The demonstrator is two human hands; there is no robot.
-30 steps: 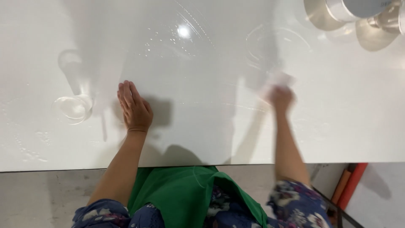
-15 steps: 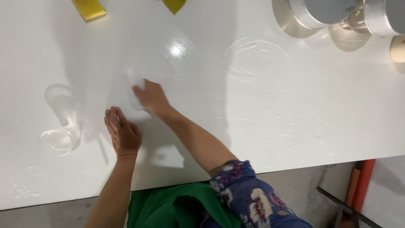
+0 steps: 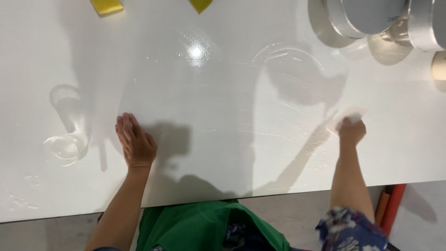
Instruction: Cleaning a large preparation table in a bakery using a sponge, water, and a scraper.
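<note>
White table (image 3: 223, 93) is filling nearly the whole view, its surface glistening with wet streaks and arcs, heaviest toward the right. A ceiling light is glaring off the damp film near the middle.

Round grey metal containers (image 3: 367, 16) are crowding the far right corner, well apart from either hand. Two yellow pieces (image 3: 107, 5) are poking in at the far edge, left of centre; what they are I cannot tell.

A clear glass (image 3: 65, 139) is lying on its side at the left, mouth toward the near edge, long axis running away from the person. It is sitting just left of the left hand, not touching it.

Left hand (image 3: 135, 143) is pressing flat on the table, palm down, fingers together and stretched toward the far edge, holding nothing. The forearm is coming up straight from the near edge.

Right hand (image 3: 350, 132) is reaching out to the right, arm nearly straight, fingers curled over a small pale cloth or pad (image 3: 346, 115). The pad is peeking out beyond the knuckles on the far side, lying flat against the wet table among the streaks.
</note>
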